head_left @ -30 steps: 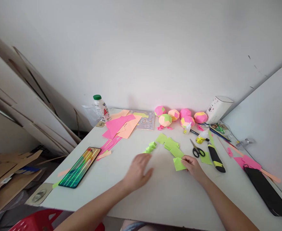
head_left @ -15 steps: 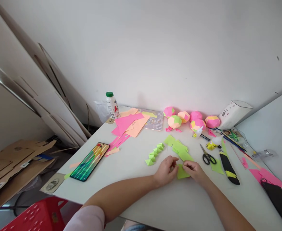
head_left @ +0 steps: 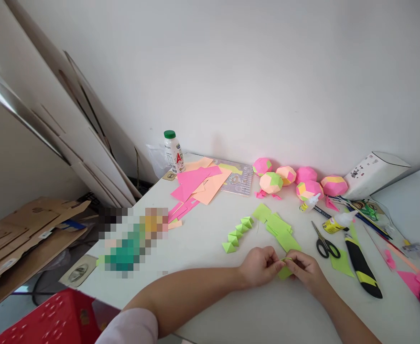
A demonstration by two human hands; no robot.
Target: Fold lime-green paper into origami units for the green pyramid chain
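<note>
Near the front of the white table, my left hand [head_left: 263, 266] and my right hand [head_left: 306, 270] pinch a small green paper piece [head_left: 285, 273] between them, its upper edge curled. The fingers hide part of it. Just beyond the hands lie green paper strips [head_left: 279, 228], overlapping one another. To the left of these, folded green paper pyramids [head_left: 235, 237] stand in a slanting row. Black-handled scissors [head_left: 326, 246] rest right of my right hand, beside a flat green scrap [head_left: 341, 264].
Several faceted paper balls [head_left: 309, 190] sit along the wall. Glue bottles [head_left: 338, 222] and a black-and-yellow cutter [head_left: 363, 267] lie at the right. Pink and orange sheets [head_left: 195, 184] and a white bottle [head_left: 174, 153] stand back left. A blurred patch covers the left side.
The view has shifted, so most table items appear farther right. The green piece, flat on the table before, is now raised and bent between my fingers.
</note>
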